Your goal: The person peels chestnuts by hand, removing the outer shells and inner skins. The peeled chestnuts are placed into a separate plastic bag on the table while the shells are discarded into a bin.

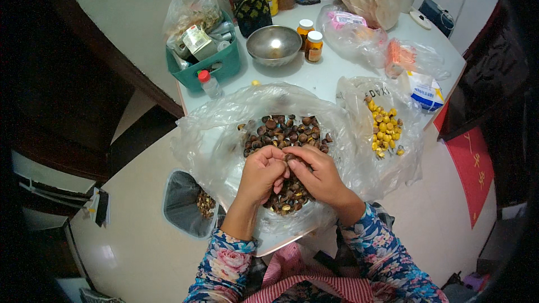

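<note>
Both my hands meet over a spread clear plastic bag (208, 151) on the table. Between my fingertips is a brown chestnut (290, 157), partly hidden by the fingers. My right hand (316, 175) grips it with thumb and fingers. My left hand (263, 173) is closed, its fingers curled and pressed against the chestnut's near side. Beyond the hands lies a pile of dark brown chestnuts (281, 129). Below them, close to me, is a heap of shells and chestnut pieces (289, 197). To the right, peeled yellow chestnuts (386, 129) rest on another clear bag (353, 92).
Behind the bag stand a metal bowl (274, 45), two small amber bottles (314, 46) and a green basket (222, 67). A red-capped bottle (210, 84) is beside the basket. A lined waste bin (188, 207) holding shells stands on the floor at left.
</note>
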Action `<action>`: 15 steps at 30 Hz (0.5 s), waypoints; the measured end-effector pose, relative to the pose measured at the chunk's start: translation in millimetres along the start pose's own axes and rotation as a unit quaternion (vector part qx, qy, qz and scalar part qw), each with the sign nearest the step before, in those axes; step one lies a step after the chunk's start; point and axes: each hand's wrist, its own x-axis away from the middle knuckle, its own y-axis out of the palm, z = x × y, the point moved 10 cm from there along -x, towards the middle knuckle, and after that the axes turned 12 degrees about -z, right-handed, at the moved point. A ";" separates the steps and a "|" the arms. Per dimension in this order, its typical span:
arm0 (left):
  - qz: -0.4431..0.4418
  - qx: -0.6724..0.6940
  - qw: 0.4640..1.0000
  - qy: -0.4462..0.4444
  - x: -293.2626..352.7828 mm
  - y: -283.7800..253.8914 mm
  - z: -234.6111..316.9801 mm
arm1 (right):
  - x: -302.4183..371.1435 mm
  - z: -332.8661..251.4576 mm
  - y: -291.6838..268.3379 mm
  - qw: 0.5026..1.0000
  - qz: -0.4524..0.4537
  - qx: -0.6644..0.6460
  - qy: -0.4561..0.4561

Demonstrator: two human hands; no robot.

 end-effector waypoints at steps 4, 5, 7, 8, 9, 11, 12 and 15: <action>0.013 0.112 0.994 0.001 0.8 7.8 -11.3 | 2.8 -4.6 -4.4 0.999 0.038 0.039 -0.006; 0.021 0.127 0.992 -0.002 0.4 8.2 -13.8 | 3.3 -3.5 -4.1 0.998 0.041 0.041 0.004; 0.035 0.148 0.988 0.007 -0.3 10.0 -16.0 | 4.7 -9.4 -6.5 0.995 0.063 0.071 -0.012; 0.034 0.170 0.985 0.014 -1.2 12.3 -17.1 | 5.3 -12.4 -7.7 0.993 0.074 0.087 -0.020; 0.035 0.195 0.980 0.019 -2.4 14.4 -19.1 | 5.3 -12.3 -7.6 0.993 0.076 0.085 -0.019; 0.054 0.199 0.978 0.034 -3.0 14.1 -20.7 | 5.2 -11.8 -7.7 0.993 0.081 0.080 -0.015; 0.056 0.212 0.975 0.042 -3.5 14.9 -21.4 | 5.0 -12.1 -7.4 0.993 0.083 0.082 -0.017; 0.065 0.226 0.970 0.064 -5.5 15.0 -22.5 | 5.1 -9.8 -7.0 0.993 0.090 0.079 -0.014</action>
